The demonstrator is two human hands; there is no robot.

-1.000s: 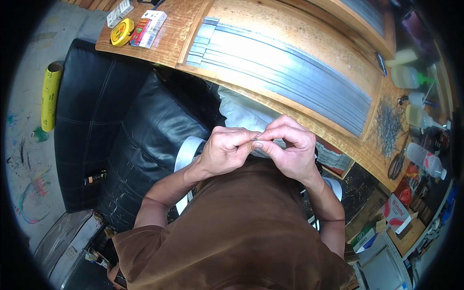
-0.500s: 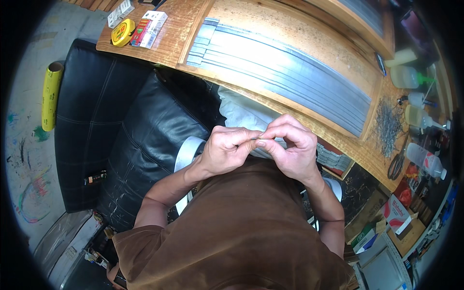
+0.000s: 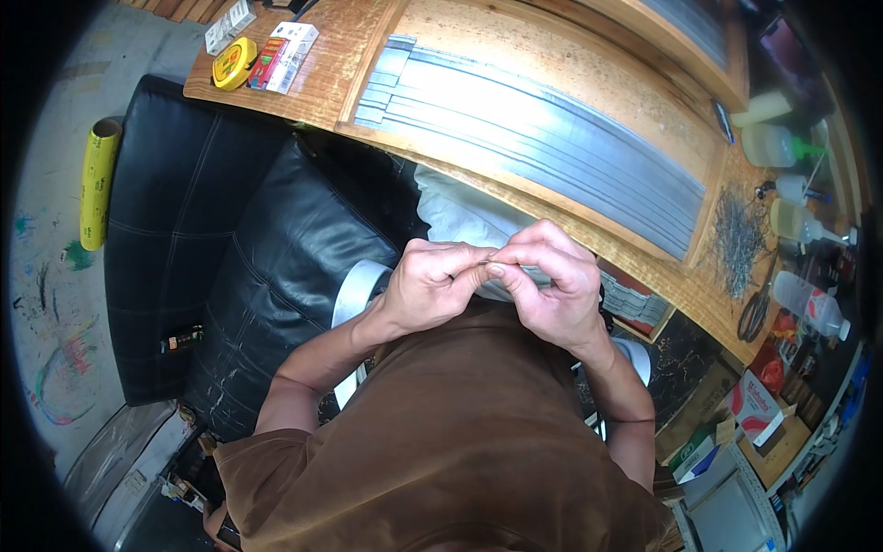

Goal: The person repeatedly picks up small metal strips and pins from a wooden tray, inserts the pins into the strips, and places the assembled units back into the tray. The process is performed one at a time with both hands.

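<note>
In front of my chest, short of the bench's near edge, both hands meet at the fingertips. My left hand [image 3: 430, 283] is closed, thumb and forefinger pinched together. The thumb and forefinger of my right hand [image 3: 555, 281] press against that same spot, its other fingers curled. A sliver of something thin and dark shows between the fingertips; it is too small to name. Beyond my hands, grey metallic strips [image 3: 543, 138] lie side by side in a shallow wooden tray [image 3: 478, 26] on the wooden bench [image 3: 340, 69].
A heap of thin wires [image 3: 736, 241] and scissors [image 3: 757, 311] lie on the bench's right side, by several squeeze bottles [image 3: 771, 147]. A yellow tape measure [image 3: 235, 63] and small boxes [image 3: 283, 57] sit at far left. A black leather seat [image 3: 285, 248] stands left, beside a yellow roll [image 3: 99, 184].
My right hand has shifted very slightly to the left, its fingers moving a little at the pinch. The left hand looks unchanged.
</note>
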